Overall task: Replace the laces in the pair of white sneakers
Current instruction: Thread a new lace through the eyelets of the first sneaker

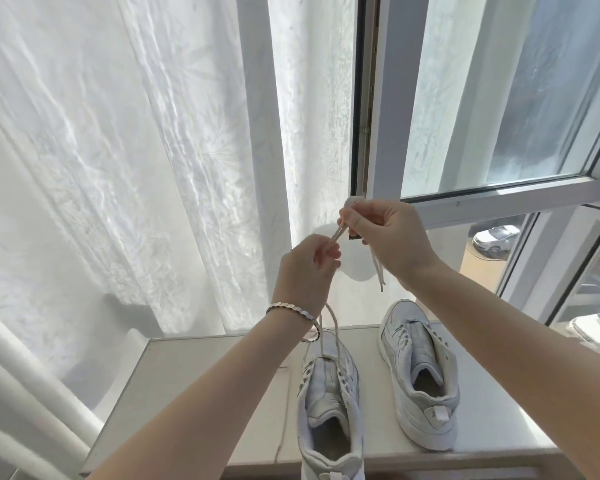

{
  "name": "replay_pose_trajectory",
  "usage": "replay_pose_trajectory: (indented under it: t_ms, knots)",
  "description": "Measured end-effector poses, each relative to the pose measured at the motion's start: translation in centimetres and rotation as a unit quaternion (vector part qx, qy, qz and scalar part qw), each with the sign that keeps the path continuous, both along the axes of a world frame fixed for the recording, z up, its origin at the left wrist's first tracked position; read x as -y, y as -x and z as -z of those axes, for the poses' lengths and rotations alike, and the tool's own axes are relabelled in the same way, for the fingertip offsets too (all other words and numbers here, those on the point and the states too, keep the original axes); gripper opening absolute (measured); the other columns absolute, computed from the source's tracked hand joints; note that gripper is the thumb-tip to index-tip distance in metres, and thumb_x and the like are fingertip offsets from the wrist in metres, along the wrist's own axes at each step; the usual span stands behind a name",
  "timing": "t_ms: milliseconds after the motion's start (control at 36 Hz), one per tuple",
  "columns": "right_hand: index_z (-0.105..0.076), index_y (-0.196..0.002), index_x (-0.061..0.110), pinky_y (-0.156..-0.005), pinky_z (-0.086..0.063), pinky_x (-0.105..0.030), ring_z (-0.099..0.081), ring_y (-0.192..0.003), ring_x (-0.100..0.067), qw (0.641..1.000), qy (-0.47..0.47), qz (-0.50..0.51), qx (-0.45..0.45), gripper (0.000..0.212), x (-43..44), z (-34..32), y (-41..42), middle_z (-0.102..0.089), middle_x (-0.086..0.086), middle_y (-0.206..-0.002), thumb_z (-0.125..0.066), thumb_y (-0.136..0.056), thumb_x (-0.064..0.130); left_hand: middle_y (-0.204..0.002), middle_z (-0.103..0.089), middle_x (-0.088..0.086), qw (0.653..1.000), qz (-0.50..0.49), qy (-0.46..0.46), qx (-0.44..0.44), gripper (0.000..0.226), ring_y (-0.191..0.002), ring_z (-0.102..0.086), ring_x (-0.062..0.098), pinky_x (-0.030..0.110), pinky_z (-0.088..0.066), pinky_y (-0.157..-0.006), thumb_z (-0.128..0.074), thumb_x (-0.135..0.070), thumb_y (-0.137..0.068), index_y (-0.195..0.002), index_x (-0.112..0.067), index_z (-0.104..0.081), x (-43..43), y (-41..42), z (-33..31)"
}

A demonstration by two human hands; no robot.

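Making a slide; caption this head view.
Left hand and right hand pinch a lace rising from the near sneaker, far sneaker alongside.

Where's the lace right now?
Head view, centre: the lace runs up in two strands from the front eyelets of the left sneaker, pinched by the left hand and, just above, the right hand, before the curtain.

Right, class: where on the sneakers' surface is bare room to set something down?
Widest: the tabletop left of the near sneaker, up to the curtain, bar a thin cord. Narrower: between it and the far sneaker. Crowded: above them, left hand and right hand holding the lace.
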State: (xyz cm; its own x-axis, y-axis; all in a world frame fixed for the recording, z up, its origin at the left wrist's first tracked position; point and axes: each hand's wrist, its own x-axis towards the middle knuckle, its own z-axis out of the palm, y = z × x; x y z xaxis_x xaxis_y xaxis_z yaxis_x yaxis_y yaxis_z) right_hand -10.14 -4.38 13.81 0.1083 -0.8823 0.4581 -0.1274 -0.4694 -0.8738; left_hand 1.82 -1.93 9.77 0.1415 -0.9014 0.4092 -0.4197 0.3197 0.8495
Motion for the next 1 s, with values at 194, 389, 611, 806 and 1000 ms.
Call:
replay_pose_trajectory:
  t_ms: [194,389,611,806,1000]
  knots:
    - [-0.066,-0.084,0.010,-0.057,-0.042,-0.008,-0.056,-0.057,0.003,0.999,-0.004,-0.028,0.015,0.009,0.0,-0.2,-0.1,-0.063,0.003,-0.069,-0.059,-0.090,0.012,-0.072,-0.070,-0.005,0.989,0.102,-0.061,-0.092,0.014,-0.068,-0.067,0.006,0.018,-0.052,-0.068,-0.056,-0.004,-0.090,-0.086,-0.014,-0.066,-0.2,-1.0,1.0]
    - [-0.067,-0.082,0.022,-0.074,-0.048,-0.012,-0.057,-0.066,0.004,0.998,0.014,-0.045,-0.028,0.011,-0.1,-0.8,-0.4,-0.063,0.008,-0.071,-0.062,-0.088,0.016,-0.070,-0.069,-0.005,0.972,0.114,-0.021,-0.204,0.012,-0.066,-0.068,0.012,0.023,-0.056,-0.072,-0.055,-0.010,-0.091,-0.094,-0.014,-0.067,0.0,-0.9,-0.7]
    - [-0.071,-0.086,0.017,-0.085,-0.051,-0.041,-0.059,-0.088,-0.038,0.999,0.032,-0.016,-0.036,0.007,-0.2,-1.0,-0.6,-0.067,-0.022,-0.090,-0.064,-0.088,0.019,-0.088,-0.069,-0.017,0.989,0.059,0.099,-0.098,0.019,-0.089,-0.067,0.002,0.021,-0.051,-0.087,-0.067,-0.016,-0.085,-0.098,-0.029,-0.067,-0.1,-0.6,-2.1]
    - [-0.070,-0.087,0.009,-0.071,-0.051,-0.016,-0.059,-0.075,-0.011,1.000,-0.006,-0.021,-0.016,0.009,-0.3,-0.5,-1.0,-0.065,-0.008,-0.084,-0.064,-0.087,0.016,-0.068,-0.063,-0.008,0.990,0.077,0.071,-0.098,0.011,-0.063,-0.060,-0.009,0.004,-0.042,-0.067,-0.058,-0.009,-0.090,-0.091,-0.014,-0.068,-0.3,-0.1,-1.1]
    - [-0.068,-0.088,0.017,-0.073,-0.044,-0.001,-0.059,-0.070,0.011,0.998,-0.056,-0.013,0.012,0.004,0.2,0.6,-1.0,-0.064,0.012,-0.083,-0.064,-0.087,0.017,-0.070,-0.063,-0.007,0.993,0.095,-0.049,-0.055,0.016,-0.064,-0.059,-0.008,0.008,-0.046,-0.069,-0.054,-0.008,-0.092,-0.085,-0.012,-0.068,-0.5,-0.8,4.2]
